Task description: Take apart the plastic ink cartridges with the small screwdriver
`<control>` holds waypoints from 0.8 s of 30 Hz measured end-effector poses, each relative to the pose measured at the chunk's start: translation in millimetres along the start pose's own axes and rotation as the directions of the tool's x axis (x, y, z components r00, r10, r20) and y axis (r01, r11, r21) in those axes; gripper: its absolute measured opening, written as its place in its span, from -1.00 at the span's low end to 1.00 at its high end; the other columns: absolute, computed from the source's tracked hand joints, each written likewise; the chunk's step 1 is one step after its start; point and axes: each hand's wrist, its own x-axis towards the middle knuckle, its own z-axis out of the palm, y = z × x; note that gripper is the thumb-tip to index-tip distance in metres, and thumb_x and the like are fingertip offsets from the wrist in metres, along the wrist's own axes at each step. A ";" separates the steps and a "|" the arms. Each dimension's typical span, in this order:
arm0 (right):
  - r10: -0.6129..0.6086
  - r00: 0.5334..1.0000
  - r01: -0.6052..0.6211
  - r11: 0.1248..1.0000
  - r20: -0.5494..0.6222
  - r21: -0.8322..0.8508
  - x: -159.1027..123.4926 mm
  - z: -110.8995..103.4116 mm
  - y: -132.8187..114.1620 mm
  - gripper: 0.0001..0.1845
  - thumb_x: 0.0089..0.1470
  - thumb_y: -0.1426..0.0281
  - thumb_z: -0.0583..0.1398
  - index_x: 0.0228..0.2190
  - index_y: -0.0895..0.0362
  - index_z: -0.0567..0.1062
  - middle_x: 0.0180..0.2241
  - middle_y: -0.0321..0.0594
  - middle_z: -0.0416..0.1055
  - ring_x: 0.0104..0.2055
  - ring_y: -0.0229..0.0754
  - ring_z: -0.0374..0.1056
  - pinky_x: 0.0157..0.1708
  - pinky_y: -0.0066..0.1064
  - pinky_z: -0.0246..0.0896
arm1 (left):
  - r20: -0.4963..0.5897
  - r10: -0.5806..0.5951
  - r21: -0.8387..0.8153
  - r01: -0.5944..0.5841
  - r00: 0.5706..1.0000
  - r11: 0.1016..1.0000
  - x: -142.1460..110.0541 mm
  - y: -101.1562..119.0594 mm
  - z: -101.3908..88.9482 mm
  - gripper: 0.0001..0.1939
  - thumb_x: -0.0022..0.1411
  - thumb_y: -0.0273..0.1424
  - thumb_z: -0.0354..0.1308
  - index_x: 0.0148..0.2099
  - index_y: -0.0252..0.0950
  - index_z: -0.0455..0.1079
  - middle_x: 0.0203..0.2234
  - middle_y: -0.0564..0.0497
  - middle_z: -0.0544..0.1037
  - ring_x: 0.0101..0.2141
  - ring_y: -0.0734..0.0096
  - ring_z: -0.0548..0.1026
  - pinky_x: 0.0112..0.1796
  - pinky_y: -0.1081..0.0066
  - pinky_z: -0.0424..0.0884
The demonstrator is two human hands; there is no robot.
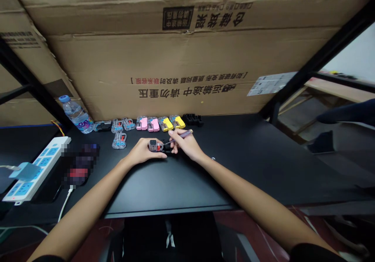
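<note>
My left hand (142, 151) rests on the black table (240, 164) with its fingers closed round a small clear plastic device (154, 146) that has a black and red part inside. My right hand (186, 144) is just to its right, pinching a thin screwdriver (181, 136) with a translucent purple handle; the tip points left at the device. A small black part (167, 147) lies between the two hands.
A row of small devices lies at the table's back edge: clear-blue ones (119, 126), pink ones (148, 123), yellow ones (171, 123), a black one (192, 119). A water bottle (76, 114) and a white power strip (35, 167) are at the left. Cardboard (187, 51) walls the back.
</note>
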 end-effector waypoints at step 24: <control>-0.148 0.953 0.127 0.987 -0.265 -0.096 0.1 17.0 8.5 -0.37 0.18 -0.14 0.29 -0.60 0.07 0.33 -0.73 -0.33 0.36 -0.77 -0.32 0.23 -0.78 -0.50 0.02 | -0.024 0.001 -0.048 -0.002 1.000 0.999 2.5 6.2 10.9 -0.45 0.08 -0.08 0.51 0.02 -0.33 0.67 -0.26 -0.03 0.74 -0.28 0.24 0.65 -0.12 0.36 0.52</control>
